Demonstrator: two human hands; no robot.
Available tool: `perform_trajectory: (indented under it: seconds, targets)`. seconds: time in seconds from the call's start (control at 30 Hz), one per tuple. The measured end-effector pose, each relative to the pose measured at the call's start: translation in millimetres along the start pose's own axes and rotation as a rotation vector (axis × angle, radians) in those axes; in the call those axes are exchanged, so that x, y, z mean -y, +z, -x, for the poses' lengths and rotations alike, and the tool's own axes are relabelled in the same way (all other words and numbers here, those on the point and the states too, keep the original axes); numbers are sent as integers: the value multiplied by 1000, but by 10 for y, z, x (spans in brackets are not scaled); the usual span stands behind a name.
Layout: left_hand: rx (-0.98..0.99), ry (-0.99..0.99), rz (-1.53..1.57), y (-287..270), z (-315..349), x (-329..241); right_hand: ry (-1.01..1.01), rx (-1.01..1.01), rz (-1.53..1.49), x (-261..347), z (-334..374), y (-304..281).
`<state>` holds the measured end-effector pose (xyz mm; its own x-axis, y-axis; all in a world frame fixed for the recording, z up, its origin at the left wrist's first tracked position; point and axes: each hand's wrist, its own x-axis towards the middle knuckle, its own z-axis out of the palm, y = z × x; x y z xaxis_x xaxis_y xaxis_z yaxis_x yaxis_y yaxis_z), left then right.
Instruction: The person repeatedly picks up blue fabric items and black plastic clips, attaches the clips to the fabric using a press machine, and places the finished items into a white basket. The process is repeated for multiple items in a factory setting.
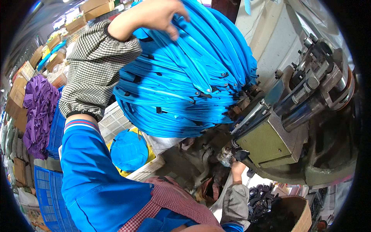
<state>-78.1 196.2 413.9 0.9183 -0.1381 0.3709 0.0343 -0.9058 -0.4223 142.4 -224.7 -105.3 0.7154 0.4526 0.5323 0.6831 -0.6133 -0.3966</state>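
Observation:
A tall heap of bright blue folded fabric pieces (181, 85) fills the upper middle, with small metal studs and black tabs along their edges. Over the top of this heap is my left hand (160, 17), thumb and fingers apart, nothing visible between them. My right hand (237, 170) is low on the right, beside the working end of a green and steel machine (266, 141). Its fingers are partly hidden by the metal parts (225, 156) there, so their grip does not show. Checked sleeve covers are on both my forearms.
Below my right hand, a cardboard box (303, 214) stands near a pile of small black parts (262, 199). A round blue fabric piece (129, 150) lies in a yellow-lined crate. At left are purple fabric (38, 116) and a blue basket (50, 197).

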Motion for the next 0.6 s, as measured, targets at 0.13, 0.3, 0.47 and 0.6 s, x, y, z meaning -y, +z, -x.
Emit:
perform_trajectory:
  seconds: [0.13, 0.3, 0.47, 0.6]
  targets:
    - [75, -81, -150, 269, 464, 179, 87, 27, -201, -402, 105, 412]
    - [33, -62, -380, -2, 842, 271, 29, 15, -107, 131, -120, 82]
    - [63, -10, -332, 149, 925, 166, 113, 83, -277, -54, -126, 212]
    - [28, -112, 157, 36, 264, -25, 83, 274, 17, -98, -73, 148]
